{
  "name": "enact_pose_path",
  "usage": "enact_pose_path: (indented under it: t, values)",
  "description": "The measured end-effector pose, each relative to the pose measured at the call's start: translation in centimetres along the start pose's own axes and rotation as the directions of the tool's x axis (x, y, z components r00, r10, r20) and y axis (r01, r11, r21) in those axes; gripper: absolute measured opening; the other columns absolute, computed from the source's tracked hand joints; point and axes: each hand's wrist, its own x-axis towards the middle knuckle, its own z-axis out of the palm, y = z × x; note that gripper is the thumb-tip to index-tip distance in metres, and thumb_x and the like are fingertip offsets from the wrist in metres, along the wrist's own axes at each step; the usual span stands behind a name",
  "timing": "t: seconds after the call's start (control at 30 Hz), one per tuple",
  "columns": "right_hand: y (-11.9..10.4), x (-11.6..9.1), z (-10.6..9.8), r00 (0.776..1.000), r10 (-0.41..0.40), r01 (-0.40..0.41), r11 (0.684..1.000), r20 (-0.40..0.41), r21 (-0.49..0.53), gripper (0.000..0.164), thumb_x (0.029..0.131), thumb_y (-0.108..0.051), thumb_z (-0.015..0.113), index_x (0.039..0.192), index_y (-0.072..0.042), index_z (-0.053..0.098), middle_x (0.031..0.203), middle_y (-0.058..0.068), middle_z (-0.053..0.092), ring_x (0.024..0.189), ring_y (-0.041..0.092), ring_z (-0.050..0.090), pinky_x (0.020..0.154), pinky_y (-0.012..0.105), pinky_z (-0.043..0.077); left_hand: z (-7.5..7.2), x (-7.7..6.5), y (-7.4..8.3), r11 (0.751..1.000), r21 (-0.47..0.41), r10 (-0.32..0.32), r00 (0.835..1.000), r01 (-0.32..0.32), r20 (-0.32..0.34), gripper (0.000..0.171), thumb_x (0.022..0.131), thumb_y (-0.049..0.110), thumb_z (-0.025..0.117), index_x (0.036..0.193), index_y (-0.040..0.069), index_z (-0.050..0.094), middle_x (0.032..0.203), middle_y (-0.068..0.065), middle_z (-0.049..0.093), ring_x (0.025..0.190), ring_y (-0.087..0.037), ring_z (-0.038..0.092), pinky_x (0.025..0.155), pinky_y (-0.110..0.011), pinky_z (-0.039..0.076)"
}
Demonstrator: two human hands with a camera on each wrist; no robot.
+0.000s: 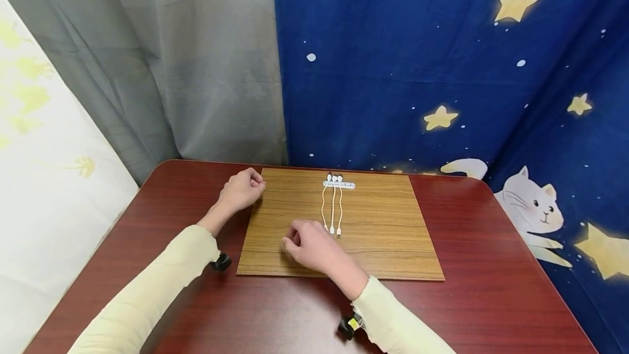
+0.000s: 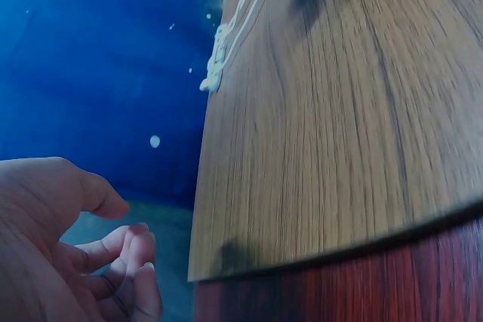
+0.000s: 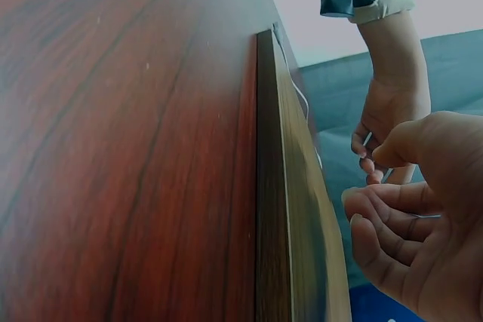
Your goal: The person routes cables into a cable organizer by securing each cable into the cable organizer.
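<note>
Three short white USB cables (image 1: 333,212) lie side by side on a wood-grain board (image 1: 383,223). Their upper ends sit in a pale cable clip strip (image 1: 348,185) near the board's far edge. Just over the board's left edge is my left hand (image 1: 242,189), fingers loosely bent and nothing in them; the left wrist view shows a gap between its thumb and fingertips. My right hand (image 1: 313,245) hovers above the board's front part, left of the loose plugs (image 1: 338,232). Its fingers (image 3: 377,254) hang loosely curled and hold nothing.
The board lies on a dark red wooden table (image 1: 491,255). Behind the far edge hang a grey curtain (image 1: 221,70) and a blue one (image 1: 393,70) with stars. Black wrist cameras (image 1: 221,262) are strapped below both sleeves.
</note>
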Motion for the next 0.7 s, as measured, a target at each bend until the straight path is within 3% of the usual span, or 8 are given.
enact_pose_path:
  t: [0.4,0.7]
  values:
    - [-2.0,0.8,1.2,0.996,-0.049,0.048,0.999,0.068,0.021,0.013,0.094,-0.022,0.070,0.085,-0.016,0.062,0.067,-0.013,0.054,0.059,0.001,0.051,0.055,0.019,0.043,-2.7,-0.7,-3.0,0.999,0.044,0.004,1.000,-0.004,0.000,0.022,0.095,0.027,0.063,0.103,0.007,0.065,0.098,-0.010,0.067,0.090,-0.029,0.063,0.079,-0.048,0.047]
    - [-3.2,1.5,2.3,0.994,-0.054,0.058,0.998,0.099,-0.037,0.015,0.093,-0.026,0.070,0.083,-0.018,0.062,0.066,-0.013,0.053,0.058,0.003,0.051,0.055,0.020,0.041,-4.1,-0.9,-4.6,0.997,0.067,-0.034,0.999,0.033,0.017,0.022,0.096,0.026,0.063,0.102,0.006,0.067,0.095,-0.008,0.068,0.086,-0.028,0.062,0.076,-0.045,0.047]
